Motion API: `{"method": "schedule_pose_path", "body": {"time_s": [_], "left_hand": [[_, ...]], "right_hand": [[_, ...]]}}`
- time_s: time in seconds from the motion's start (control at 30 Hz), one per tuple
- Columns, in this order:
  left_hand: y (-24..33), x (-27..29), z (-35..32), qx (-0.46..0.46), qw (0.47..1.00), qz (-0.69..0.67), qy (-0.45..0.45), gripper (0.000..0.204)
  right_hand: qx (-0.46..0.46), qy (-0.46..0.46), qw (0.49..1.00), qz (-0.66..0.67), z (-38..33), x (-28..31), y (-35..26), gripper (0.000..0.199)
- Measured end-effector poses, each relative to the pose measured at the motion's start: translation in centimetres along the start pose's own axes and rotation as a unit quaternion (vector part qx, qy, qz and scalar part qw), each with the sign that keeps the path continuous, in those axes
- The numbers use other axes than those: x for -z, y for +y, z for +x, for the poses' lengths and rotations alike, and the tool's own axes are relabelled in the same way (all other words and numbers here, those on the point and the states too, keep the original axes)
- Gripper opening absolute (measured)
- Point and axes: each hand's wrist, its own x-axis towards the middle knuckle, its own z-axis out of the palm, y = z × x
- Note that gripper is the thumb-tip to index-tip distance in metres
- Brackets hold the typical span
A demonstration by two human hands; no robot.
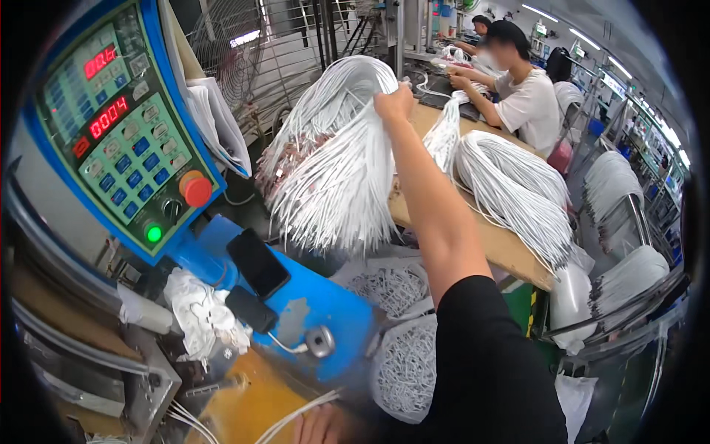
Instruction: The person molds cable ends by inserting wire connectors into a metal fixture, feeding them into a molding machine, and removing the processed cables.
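Observation:
My right arm, in a black sleeve, stretches forward to a big bundle of white cables (333, 170) draped at the far side of the bench. At the bundle's upper right edge, my right hand (394, 102) has its fingers closed on white cable; how many strands it grips is hidden. At the lower edge, only the fingers of my left hand (319, 426) show, curled against a few white cables (292, 416) over a yellow surface (248, 399). The rest of that hand is out of the picture.
A control box (122, 140) with red digits and a red knob (195, 189) stands at left. A black phone (257, 263) lies on the blue machine (333, 303). More cable bundles (510, 185) cover the brown board (510, 251). Another person (529, 103) works beyond.

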Motion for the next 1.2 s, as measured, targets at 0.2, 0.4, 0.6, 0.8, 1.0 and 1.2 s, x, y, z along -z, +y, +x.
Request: {"method": "schedule_pose_path", "body": {"time_s": [0.2, 0.4, 0.6, 0.8, 1.0, 1.2], "left_hand": [[0.3, 0.1, -0.7, -0.033, 0.995, -0.032, 0.087, 0.072], [-0.3, 1.6, -1.7, -0.033, 0.988, -0.125, 0.085, 0.07], [4.3, 15.9, 1.1, -0.104, 0.916, -0.279, 0.268, 0.072], [17.6, 24.4, 6.8, -0.32, 0.595, -0.737, 0.027, 0.11], [24.1, 26.7, 0.5, -0.271, 0.678, -0.589, 0.346, 0.086], [25.2, 26.5, -8.8, -0.141, 0.82, -0.255, 0.493, 0.075]], "right_hand": [[0.009, -0.001, 0.937, 0.348, -3.9, 8.1, -8.8, 0.038], [0.277, -0.035, 0.864, 0.418, -7.1, 21.2, -20.8, 0.041], [0.486, -0.133, 0.777, 0.378, -13.6, 34.0, -29.9, 0.023], [0.397, -0.413, 0.701, 0.424, -22.1, 39.6, -32.7, 0.018], [0.323, -0.493, 0.664, 0.46, -26.7, 43.2, -28.0, 0.041], [0.205, -0.703, 0.635, 0.247, -41.5, 38.8, -15.9, 0.07]]}}
